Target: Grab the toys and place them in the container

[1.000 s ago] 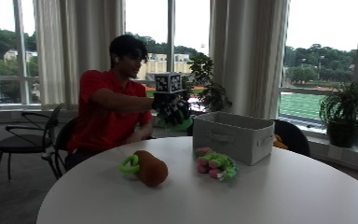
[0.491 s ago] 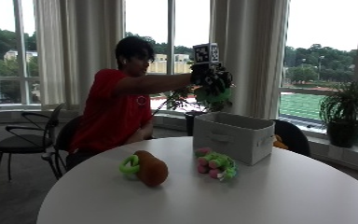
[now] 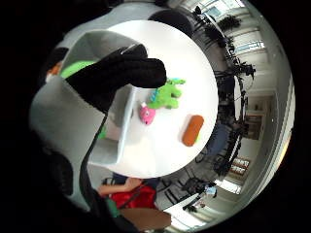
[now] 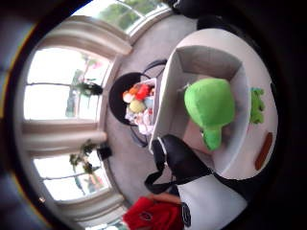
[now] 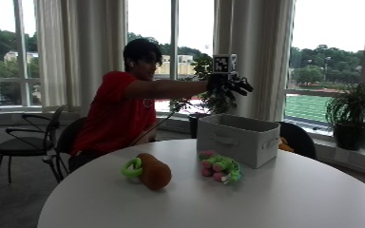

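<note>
My gloved right hand (image 5: 232,85) hovers above the grey fabric container (image 5: 236,140) with its fingers spread and nothing in them. In the thumb side palm view a bright green plush toy (image 4: 210,103) is inside the container (image 4: 168,96), below the glove (image 4: 180,158). On the white table (image 5: 283,199) a brown plush toy (image 5: 152,172) with a green ring lies in front of the person. A green and pink plush toy (image 5: 219,168) lies against the container's front. Both also show from above: green and pink toy (image 3: 163,99), brown toy (image 3: 193,130).
The container stands at the far edge of the round table. Behind it a dark chair holds several colourful toys (image 4: 136,103). A potted plant (image 5: 353,114) stands by the window at the right, and black chairs (image 5: 24,142) at the left.
The hand carried a green toy up from the person's side to above the container. It no longer holds the toy, which is now inside the container.
</note>
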